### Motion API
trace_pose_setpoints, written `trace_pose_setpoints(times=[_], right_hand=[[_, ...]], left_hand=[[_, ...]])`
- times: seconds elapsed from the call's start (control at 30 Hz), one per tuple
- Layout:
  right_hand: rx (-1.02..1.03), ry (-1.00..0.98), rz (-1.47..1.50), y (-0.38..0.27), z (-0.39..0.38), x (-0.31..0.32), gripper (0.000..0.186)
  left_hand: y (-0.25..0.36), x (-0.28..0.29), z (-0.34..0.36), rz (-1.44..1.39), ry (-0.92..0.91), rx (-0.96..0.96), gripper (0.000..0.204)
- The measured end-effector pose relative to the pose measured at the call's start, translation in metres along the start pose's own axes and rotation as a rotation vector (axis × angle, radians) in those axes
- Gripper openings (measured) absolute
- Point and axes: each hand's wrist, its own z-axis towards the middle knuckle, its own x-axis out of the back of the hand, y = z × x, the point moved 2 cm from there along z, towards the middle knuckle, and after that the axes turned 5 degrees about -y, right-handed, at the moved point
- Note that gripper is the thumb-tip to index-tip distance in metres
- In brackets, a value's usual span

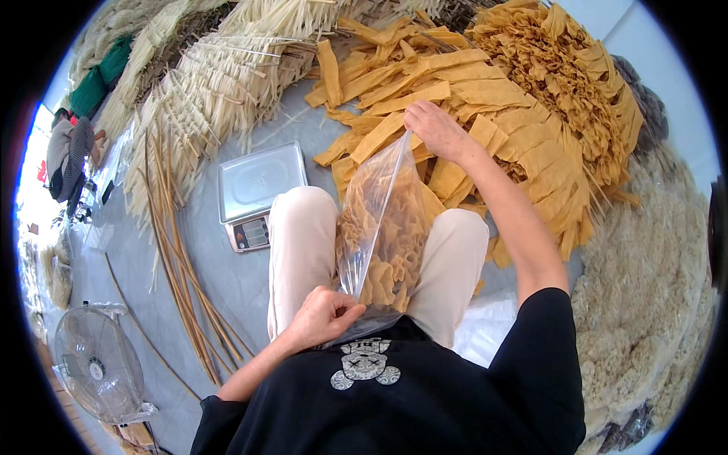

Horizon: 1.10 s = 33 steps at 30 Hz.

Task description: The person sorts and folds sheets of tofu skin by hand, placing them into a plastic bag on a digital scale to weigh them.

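Between my knees stands a clear plastic bag (369, 235), stretched upward and tilted. Ruffled yellow-orange dried strips (394, 262) fill much of it. At the bag's upper corner, beyond my knees, my right hand (440, 133) is closed in a pinch on its edge. My left hand (324, 315) grips the same bag's near edge, close to my black shirt, with thumb and fingers pressed together. The bag's underside is hidden by my legs and its contents.
A digital scale (262, 182) rests beyond my left knee. Yellow strips are heaped (485, 98) ahead, with pale strips (220, 83) farther left. Long thin canes (178, 265) and a fan (98, 364) lie to the left. A pale fibrous pile (644, 288) is at right; another person (68, 155) is far left.
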Motion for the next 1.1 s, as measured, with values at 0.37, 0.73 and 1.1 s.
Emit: trace_pose_setpoints(times=[0.37, 0.73, 1.1], right_hand=[[-0.812, 0.153, 1.988, -0.041, -0.033, -0.078, 0.028], [-0.572, 0.412, 1.227, -0.098, -0.048, -0.019, 0.026], [-0.807, 0.843, 0.775, -0.027, -0.058, 0.175, 0.029]], left_hand=[[-0.012, -0.002, 0.002, 0.198, 0.009, -0.137, 0.026], [-0.022, -0.013, 0.018, -0.330, 0.069, -0.292, 0.035], [0.020, 0.075, 0.048, -0.517, 0.384, -0.513, 0.032]])
